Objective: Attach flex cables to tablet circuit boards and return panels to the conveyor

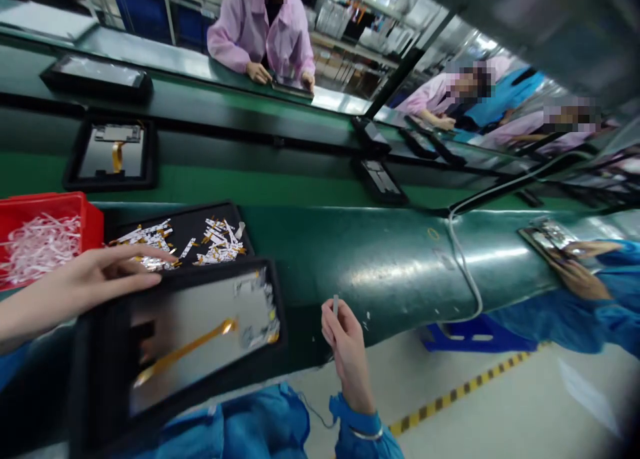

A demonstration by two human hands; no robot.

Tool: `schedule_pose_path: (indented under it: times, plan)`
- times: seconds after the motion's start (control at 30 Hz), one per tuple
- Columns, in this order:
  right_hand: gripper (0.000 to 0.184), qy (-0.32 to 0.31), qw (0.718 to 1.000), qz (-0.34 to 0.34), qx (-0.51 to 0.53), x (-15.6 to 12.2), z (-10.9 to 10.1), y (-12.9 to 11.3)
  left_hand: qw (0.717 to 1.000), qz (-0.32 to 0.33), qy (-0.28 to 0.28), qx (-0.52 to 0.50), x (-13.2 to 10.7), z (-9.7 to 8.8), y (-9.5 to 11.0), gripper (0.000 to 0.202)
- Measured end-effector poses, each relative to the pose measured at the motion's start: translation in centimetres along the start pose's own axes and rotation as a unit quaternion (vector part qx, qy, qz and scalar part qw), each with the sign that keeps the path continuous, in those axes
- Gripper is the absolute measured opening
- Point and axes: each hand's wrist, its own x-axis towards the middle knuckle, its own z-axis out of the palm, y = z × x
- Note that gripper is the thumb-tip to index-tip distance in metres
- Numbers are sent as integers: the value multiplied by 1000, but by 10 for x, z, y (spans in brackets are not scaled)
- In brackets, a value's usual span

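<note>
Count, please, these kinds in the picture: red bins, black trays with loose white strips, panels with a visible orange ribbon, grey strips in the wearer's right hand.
Red bin: 1
Black tray with white strips: 1
Panels with orange ribbon: 2
Grey strip in right hand: 1
Total: 5

a blue garment (245, 424) is worn; behind its right cuff (356, 413) a pale band (367, 436) is seen, beside it a thin cord (320, 417).

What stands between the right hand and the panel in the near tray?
Nothing visible blocks the way: between the right hand and the panel lie only green bench and the edge of the black tray that surrounds the panel.
</note>
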Motion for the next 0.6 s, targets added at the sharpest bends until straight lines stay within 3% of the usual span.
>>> schedule_pose_path:
  times: [0.1, 0.2, 0.3, 0.4, 0.47, 0.6]
  plan:
    - [42, -5, 1000, 0, 20, 0, 1, 1, 977, -1, 38, -209, 44, -2, 49, 50]
    - [45, -7, 999, 12, 37, 1, 5, 2, 962, 14, 75, -262, 94, 13, 85, 37]
    - [50, -6, 999, 24, 45, 1, 11, 2, 949, 37, 119, -289, 141, 33, 108, 34]
    - [51, -24, 999, 30, 36, 2, 15, 2, 952, 41, 83, -291, 173, 43, 119, 36]
    - [50, -47, 998, 34, 21, 2, 17, 3, 959, 49, 49, -275, 182, 40, 119, 35]
    - [47, -66, 997, 43, 5, 1, 21, 6, 978, 66, 45, -190, 185, 5, 104, 33]
